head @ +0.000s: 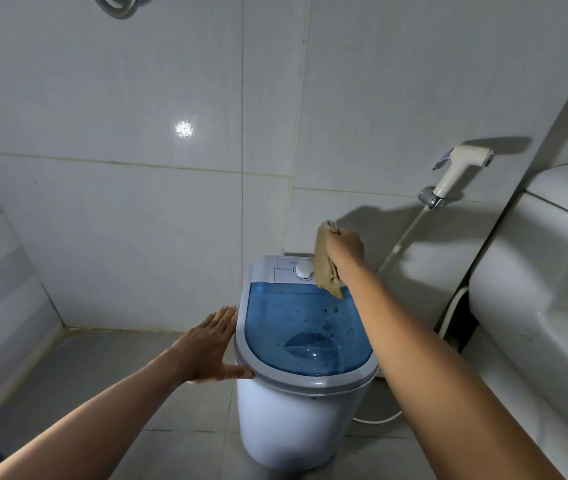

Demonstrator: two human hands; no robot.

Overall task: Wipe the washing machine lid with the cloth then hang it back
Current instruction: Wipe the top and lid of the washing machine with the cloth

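A small white washing machine (pixel 289 420) stands on the floor in the centre, shut under a translucent blue lid (pixel 289 323) with a grey rim and dark specks on it. My right hand (pixel 344 247) is raised above the machine's back right corner, gripping a tan cloth (pixel 325 268) that hangs down over the control panel and touches the lid's far edge. My left hand (pixel 211 344) lies flat against the left side of the lid's rim, fingers spread, holding nothing.
A white toilet tank (pixel 545 271) fills the right side. A bidet sprayer (pixel 459 171) hangs on the tiled wall behind, its hose running down beside the machine. A white cable (pixel 379 420) lies on the grey tile floor. A metal hose loop (pixel 116 6) shows at top left.
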